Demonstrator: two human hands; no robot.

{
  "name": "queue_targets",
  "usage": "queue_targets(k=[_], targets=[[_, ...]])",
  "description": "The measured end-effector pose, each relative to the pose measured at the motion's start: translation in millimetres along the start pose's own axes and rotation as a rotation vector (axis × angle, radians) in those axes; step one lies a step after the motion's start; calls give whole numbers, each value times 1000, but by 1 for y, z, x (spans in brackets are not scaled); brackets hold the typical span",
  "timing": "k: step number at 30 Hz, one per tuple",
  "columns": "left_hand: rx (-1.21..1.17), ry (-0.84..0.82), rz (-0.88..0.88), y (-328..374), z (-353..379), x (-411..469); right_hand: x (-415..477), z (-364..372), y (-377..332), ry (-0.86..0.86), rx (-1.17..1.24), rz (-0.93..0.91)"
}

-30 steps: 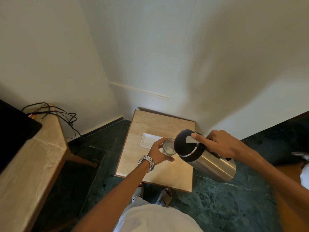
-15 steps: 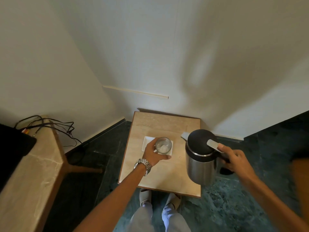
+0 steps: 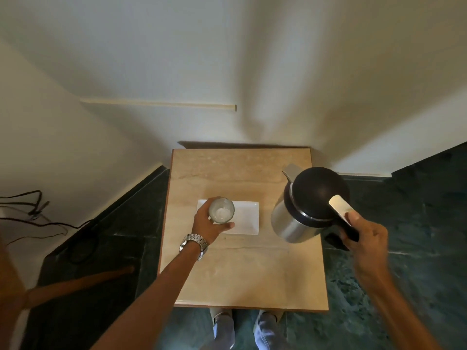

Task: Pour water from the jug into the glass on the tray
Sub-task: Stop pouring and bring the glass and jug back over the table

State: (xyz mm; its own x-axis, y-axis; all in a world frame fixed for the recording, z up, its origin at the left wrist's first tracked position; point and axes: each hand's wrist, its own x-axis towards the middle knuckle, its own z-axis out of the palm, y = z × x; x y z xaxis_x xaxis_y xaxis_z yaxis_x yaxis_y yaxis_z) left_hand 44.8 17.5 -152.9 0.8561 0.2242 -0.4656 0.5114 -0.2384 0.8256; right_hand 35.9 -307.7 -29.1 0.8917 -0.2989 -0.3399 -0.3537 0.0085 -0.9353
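now upright again after tipping, the steel jug (image 3: 307,208) is hanging over the worktop (image 3: 240,269), right hand (image 3: 364,236) clamped on its handle; left hand (image 3: 208,224) is gripping the glass (image 3: 221,210) on the white tray (image 3: 246,219).

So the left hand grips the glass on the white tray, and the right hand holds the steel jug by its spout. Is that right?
Not quite. The head view shows the right hand holding the steel jug by its black handle, not its spout, which points away. The left hand does grip the glass on the white tray.
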Motion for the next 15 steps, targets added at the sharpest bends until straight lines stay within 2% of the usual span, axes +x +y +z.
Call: queue_targets(k=[7, 15], targets=[[27, -3, -8, -63, 14, 30, 28, 18, 51, 61, 55, 17], [26, 15, -15, -85, 17, 48, 36, 25, 78, 116, 96, -37]])
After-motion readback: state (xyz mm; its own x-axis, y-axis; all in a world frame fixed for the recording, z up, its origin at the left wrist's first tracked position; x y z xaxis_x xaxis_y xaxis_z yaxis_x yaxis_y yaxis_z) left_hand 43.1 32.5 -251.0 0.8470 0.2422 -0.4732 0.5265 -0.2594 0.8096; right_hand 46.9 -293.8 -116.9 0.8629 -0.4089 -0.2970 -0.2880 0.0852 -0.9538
